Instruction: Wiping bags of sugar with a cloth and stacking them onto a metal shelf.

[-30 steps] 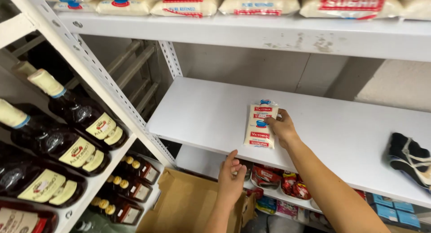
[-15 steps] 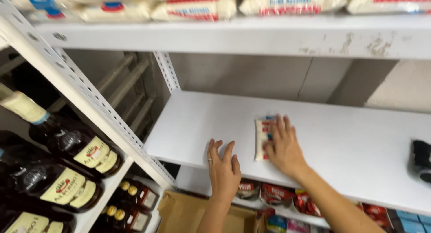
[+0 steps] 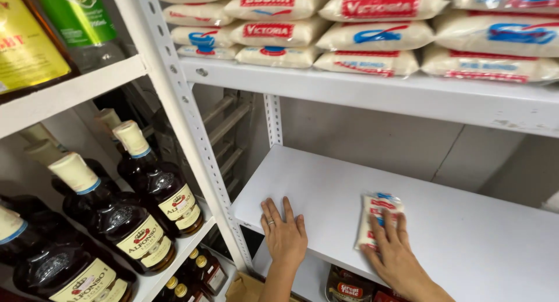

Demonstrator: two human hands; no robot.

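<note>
A small white packet [image 3: 375, 213] with red and blue print lies flat on the white metal shelf [image 3: 460, 244]. My right hand [image 3: 395, 255] rests palm down on its near end, fingers spread over it. My left hand [image 3: 285, 234] lies flat and empty on the bare shelf near the front left corner, a ring on one finger, a hand's width left of the packet.
White sacks [image 3: 372, 31] are stacked on the shelf above. A perforated upright [image 3: 192, 139] divides this bay from dark bottles [image 3: 154, 183] lying on the left rack. Red pouches [image 3: 349, 289] and a cardboard box [image 3: 244, 287] sit below.
My view has risen and moved closer. My left hand came up from the box below onto the shelf. The packet went from held upright to lying flat under my right hand.
</note>
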